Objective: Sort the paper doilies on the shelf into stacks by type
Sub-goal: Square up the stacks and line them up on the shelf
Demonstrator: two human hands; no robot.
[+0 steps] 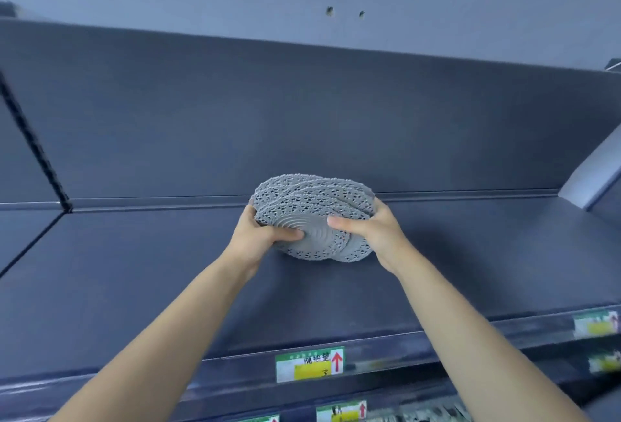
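While both hands, left hand (260, 236) and right hand (364, 231), grip a fanned bundle of lace-edged paper doilies (314, 216) just above the dark shelf (470, 253), thumbs pressing its ribbed centre, loosely splayed sheets could slide out if either hold slackens.

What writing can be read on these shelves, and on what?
"3", beside a red up arrow: price tag on the shelf front edge; its Chinese characters are too blurred to be sure.
Lower tag and tags at right: too blurred to read.
The doilies: no writing.
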